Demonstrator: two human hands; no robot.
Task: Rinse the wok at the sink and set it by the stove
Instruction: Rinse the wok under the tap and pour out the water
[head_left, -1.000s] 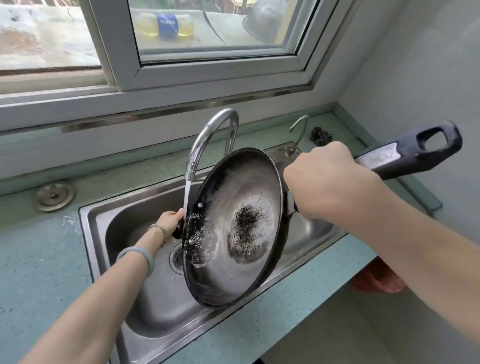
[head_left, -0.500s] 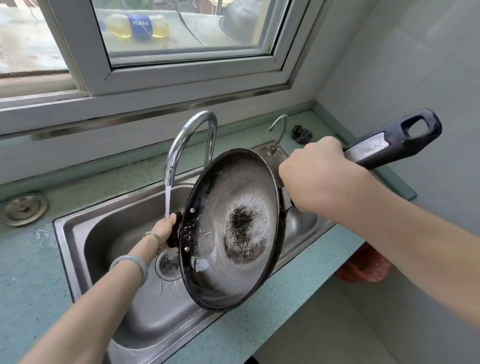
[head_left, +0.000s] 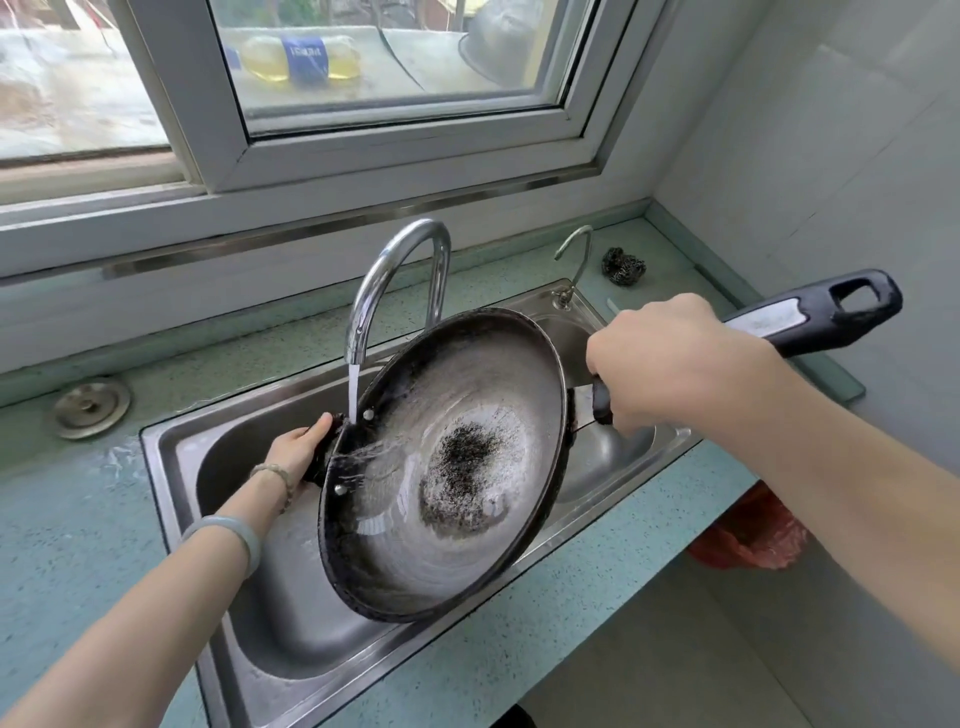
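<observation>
Since the earlier frames the wok has swung under the faucet, so the water stream now lands just inside its rim and fans across the metal instead of falling past the edge.

Both hands are closed on the pan. The left hand grips the short side handle at the wet edge. The right hand is wrapped round the base of the long handle.

The wok hangs over the sink, touching neither basin nor bench as far as I can tell. Its near rim reaches out past the sink's front edge.

Rinsing looks well under way but not finished: a dark burnt patch sits in the middle, and the water has not reached it squarely. The next move probably calls for rolling the pan so the flow sweeps that patch, then tipping it out. No stove is in view.

Its long axis runs from the side handle, low on the left, up to the long handle, which points right and away toward the wall corner. The open face tilts up toward the person.
</observation>
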